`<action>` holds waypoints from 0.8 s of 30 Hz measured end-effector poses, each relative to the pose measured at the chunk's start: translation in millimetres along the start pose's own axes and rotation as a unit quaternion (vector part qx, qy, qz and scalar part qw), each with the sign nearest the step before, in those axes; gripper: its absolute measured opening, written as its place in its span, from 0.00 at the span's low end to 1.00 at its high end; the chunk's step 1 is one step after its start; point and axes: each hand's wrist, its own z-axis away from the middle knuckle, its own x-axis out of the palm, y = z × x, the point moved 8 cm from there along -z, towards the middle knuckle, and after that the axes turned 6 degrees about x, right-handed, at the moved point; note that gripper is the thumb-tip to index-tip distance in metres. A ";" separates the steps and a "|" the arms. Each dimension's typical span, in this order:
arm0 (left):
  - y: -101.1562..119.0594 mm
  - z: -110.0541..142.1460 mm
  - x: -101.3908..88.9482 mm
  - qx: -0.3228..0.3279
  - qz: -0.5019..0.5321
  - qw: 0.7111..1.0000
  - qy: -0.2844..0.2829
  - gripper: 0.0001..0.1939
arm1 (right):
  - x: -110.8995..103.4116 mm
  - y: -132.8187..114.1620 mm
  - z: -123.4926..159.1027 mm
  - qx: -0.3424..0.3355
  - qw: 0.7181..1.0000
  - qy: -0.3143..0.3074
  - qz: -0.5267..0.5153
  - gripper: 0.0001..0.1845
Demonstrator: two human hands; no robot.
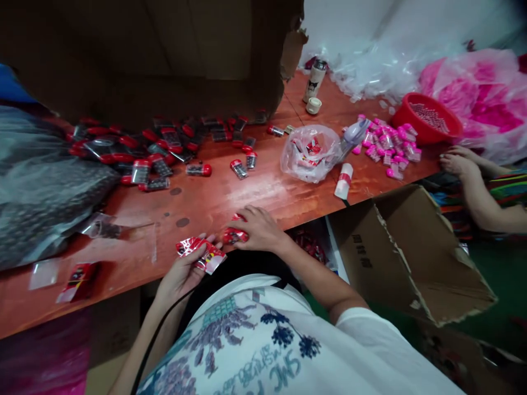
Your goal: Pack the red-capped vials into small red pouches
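Near the front edge of the table, my left hand (193,266) is closed on red printed packets (201,253) with yellow, white and black artwork. Just beside it, my right hand (260,229) curls around a shiny red piece (235,236); more red shows above it between the fingers, and its kind is partly hidden. Small clear containers with red caps (198,170) and dark contents lie loose beyond my hands. A stack of red printed packets (78,281) rests at the left front edge. An open clear bag (308,156) holding red printed pieces stands to the right.
A large cardboard box (164,49) overhangs the back. At left bulges a bag of dark beads (49,186). Rightward are a thermos (315,81), pink containers (389,142), a red basin (444,134), an open carton (395,252) below and another person's hands (461,162).
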 end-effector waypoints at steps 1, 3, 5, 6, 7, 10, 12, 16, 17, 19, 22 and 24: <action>-3.1 -0.3 4.0 -0.002 -0.008 1.000 -0.004 0.15 | -8.3 14.6 18.8 0.024 1.000 0.018 0.001 0.25; -8.0 -1.5 12.5 -0.007 -0.014 1.000 -0.007 0.14 | -24.1 49.5 59.9 0.084 0.995 0.049 0.013 0.24; -11.6 -2.9 22.0 -0.017 -0.008 1.000 -0.012 0.13 | -37.1 84.6 102.7 0.136 0.988 0.072 0.035 0.25; -13.0 -3.3 26.8 -0.024 -0.003 1.000 -0.015 0.13 | -42.8 100.4 123.3 0.156 0.983 0.084 0.048 0.25; -14.1 -3.5 31.5 -0.032 0.001 0.999 -0.018 0.13 | -47.6 115.1 142.7 0.178 0.978 0.094 0.062 0.24; -14.7 -2.5 42.7 -0.039 -0.002 0.999 -0.021 0.15 | -55.4 142.3 182.7 0.216 0.965 0.115 0.091 0.25; -14.5 -0.5 48.3 -0.035 -0.011 0.999 -0.025 0.14 | -60.7 146.1 189.6 0.230 0.957 0.161 0.070 0.23; -12.4 2.6 54.8 -0.003 -0.010 0.999 -0.036 0.11 | -61.3 123.9 157.6 0.242 0.913 0.300 -0.136 0.12; -10.6 2.8 54.7 0.012 -0.007 0.999 -0.033 0.10 | -54.3 113.0 141.0 0.241 0.897 0.308 -0.207 0.11; -5.6 3.4 52.7 0.041 -0.003 0.999 -0.017 0.10 | -31.7 83.0 99.9 0.228 0.877 0.259 -0.334 0.10; 7.1 5.2 51.9 0.093 -0.001 0.996 -0.013 0.12 | -1.3 28.5 42.1 0.172 0.869 0.150 -0.439 0.13; 17.5 6.3 49.7 0.130 0.003 0.991 -0.010 0.13 | 8.1 3.0 14.7 0.139 0.867 0.109 -0.465 0.16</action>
